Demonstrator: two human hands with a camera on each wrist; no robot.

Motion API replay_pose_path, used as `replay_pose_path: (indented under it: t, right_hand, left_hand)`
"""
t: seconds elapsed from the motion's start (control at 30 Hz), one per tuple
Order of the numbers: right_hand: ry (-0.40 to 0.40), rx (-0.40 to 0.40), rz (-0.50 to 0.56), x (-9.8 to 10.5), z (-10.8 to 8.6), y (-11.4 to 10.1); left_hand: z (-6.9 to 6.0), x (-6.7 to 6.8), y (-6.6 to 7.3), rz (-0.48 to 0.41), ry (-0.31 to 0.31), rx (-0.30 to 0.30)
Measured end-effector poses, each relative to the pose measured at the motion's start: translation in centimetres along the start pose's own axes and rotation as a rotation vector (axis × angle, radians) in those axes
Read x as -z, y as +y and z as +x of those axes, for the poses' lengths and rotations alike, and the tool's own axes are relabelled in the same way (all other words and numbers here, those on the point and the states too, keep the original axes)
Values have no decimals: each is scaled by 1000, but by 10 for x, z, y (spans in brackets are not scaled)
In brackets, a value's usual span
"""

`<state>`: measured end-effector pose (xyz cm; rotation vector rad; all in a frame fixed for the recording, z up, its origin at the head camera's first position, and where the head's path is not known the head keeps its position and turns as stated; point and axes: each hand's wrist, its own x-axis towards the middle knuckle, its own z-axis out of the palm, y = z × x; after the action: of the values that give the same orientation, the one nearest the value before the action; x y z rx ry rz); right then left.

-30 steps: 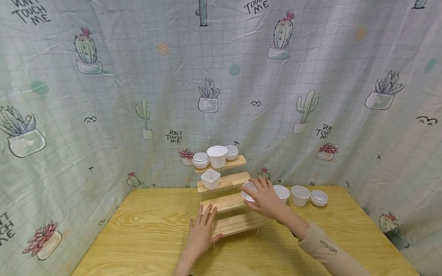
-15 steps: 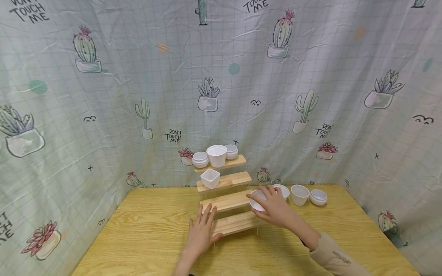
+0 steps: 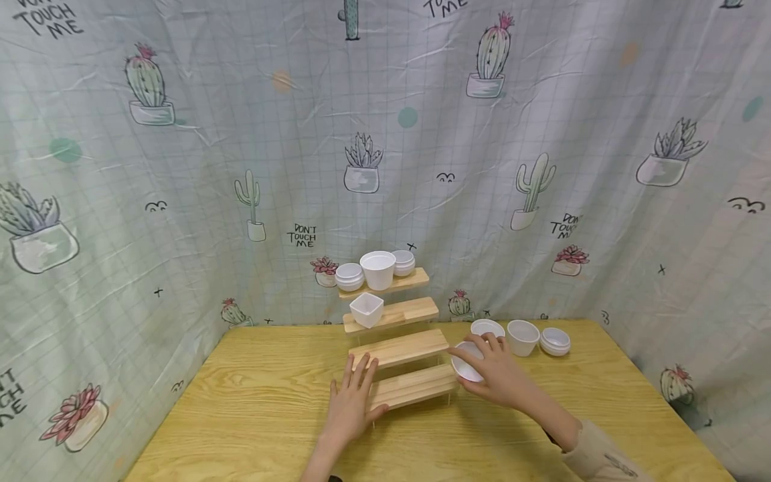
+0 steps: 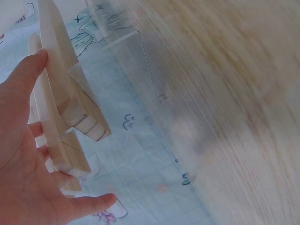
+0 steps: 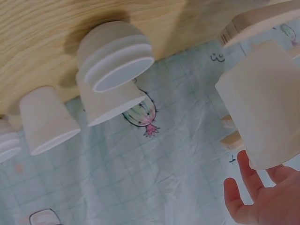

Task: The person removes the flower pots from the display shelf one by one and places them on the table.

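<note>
In the head view my left hand (image 3: 351,405) rests on the left end of a four-tier wooden display rack (image 3: 400,348), fingers straight. The left wrist view shows its thumb touching a plank (image 4: 65,70) and clear side panels. My right hand (image 3: 500,375) grips a white flowerpot (image 3: 466,365) just right of the lower tiers; in the right wrist view that pot (image 5: 265,103) looks angular at its base. White round pots (image 3: 377,270) stand on the top tier, and a square white pot (image 3: 366,310) sits on the tier below.
More white pots stand right of the rack: one partly behind my right hand (image 3: 486,328), a plain tapered pot (image 3: 523,340) and a ribbed pot (image 3: 555,343). The right wrist view also shows a ribbed pot (image 5: 115,51) nearby. A cactus-print curtain (image 3: 385,154) backs the table.
My right hand has moved right and toward me with the white flowerpot, away from the rack's third tier. My left hand has stayed on the rack.
</note>
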<state>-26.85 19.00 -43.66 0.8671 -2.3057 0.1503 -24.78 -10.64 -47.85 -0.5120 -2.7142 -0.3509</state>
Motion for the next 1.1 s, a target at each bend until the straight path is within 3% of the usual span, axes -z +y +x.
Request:
replay_pose_path:
  t: [0.27, 0.53, 0.87, 1.1]
  right_hand:
    - [18, -9, 12, 3, -16, 10]
    - [3, -81, 6, 5, -35, 22]
    - [53, -110, -21, 6, -53, 39]
    - [23, -169, -28, 9, -64, 52]
  left_hand:
    - [1, 1, 0, -5, -6, 3]
    - [-1, 0, 0, 0, 5, -2]
    - [0, 0, 0, -9, 9, -3]
    - [0, 1, 1, -14, 6, -6]
